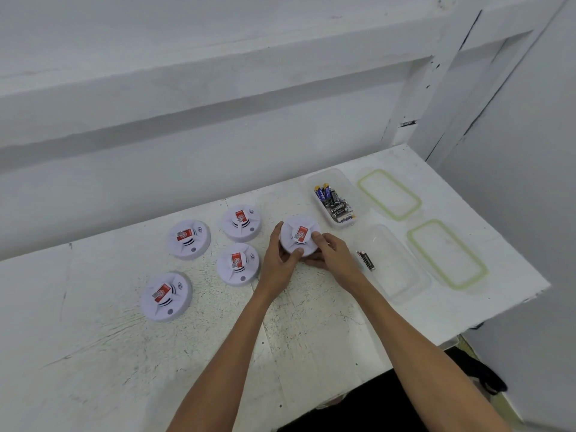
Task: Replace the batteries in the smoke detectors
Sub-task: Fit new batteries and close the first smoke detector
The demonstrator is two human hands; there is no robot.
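L hand (279, 260) & R hand (335, 255) both grip one smoke detector (297, 236), fingers curled round its rim w/ thumbs on its face, near tub of batteries (343, 179)

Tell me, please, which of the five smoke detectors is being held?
The rightmost detector, nearest the battery tub: the left hand and right hand both grip it, while the other four lie untouched on the table.
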